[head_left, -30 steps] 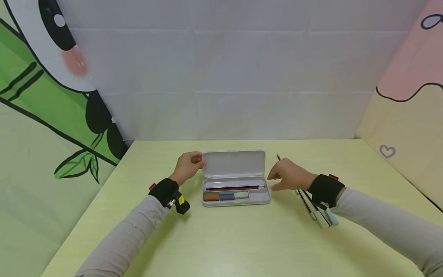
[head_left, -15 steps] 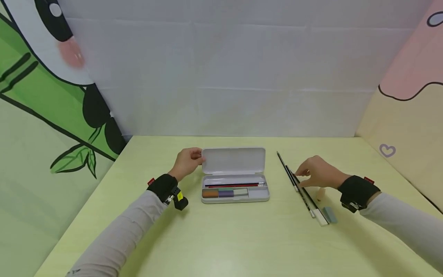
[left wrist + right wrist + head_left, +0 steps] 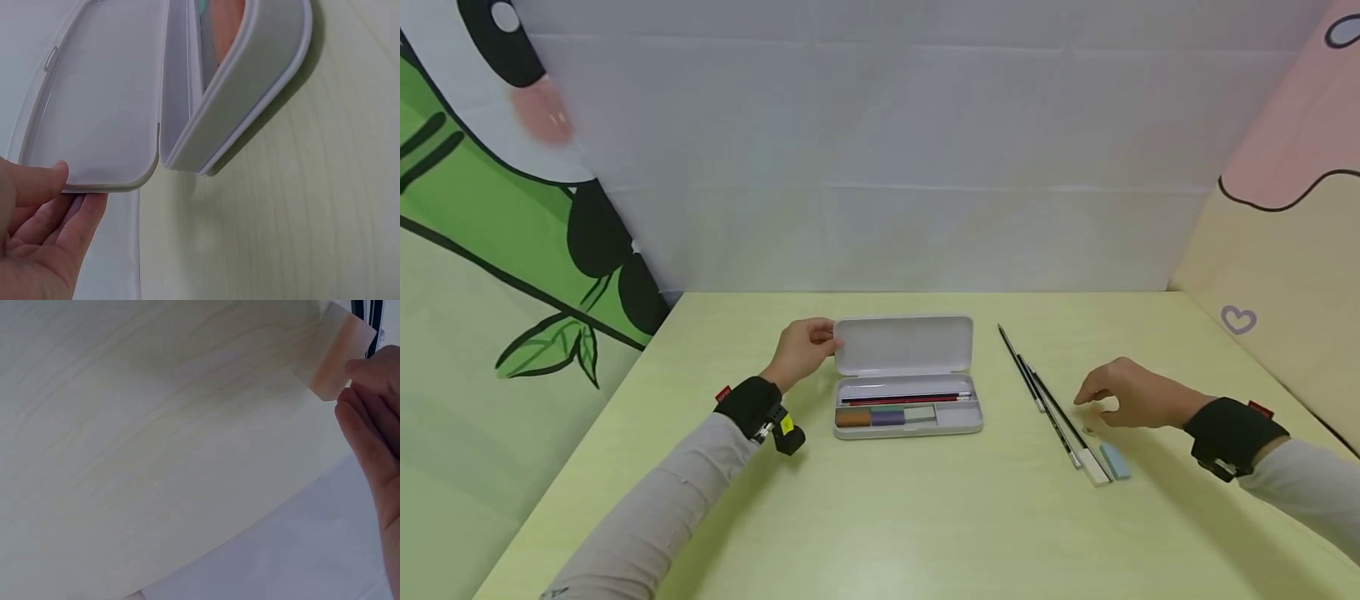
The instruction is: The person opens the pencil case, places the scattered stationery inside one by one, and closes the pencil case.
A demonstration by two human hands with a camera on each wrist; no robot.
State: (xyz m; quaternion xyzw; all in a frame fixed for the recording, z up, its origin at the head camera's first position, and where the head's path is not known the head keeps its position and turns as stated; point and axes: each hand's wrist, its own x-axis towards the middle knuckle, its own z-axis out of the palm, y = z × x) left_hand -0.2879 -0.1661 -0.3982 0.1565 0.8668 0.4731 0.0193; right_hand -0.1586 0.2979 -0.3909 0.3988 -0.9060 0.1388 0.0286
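My left hand (image 3: 802, 348) pinches the pencil case (image 3: 907, 403) lid's left edge, keeping it upright. Right of the case, my right hand (image 3: 1131, 396) grips a beige eraser (image 3: 337, 359) beside the pencils (image 3: 1047, 400).

The pencil case (image 3: 904, 375) looks like smooth white plastic with a soft satin sheen, its lid (image 3: 94, 106) faintly translucent. The counter (image 3: 880, 517) is pale yellow-green wood-grain laminate, smooth and matt. The eraser (image 3: 337, 359) at the right hand's (image 3: 1131, 396) fingertips looks like matt beige rubber.
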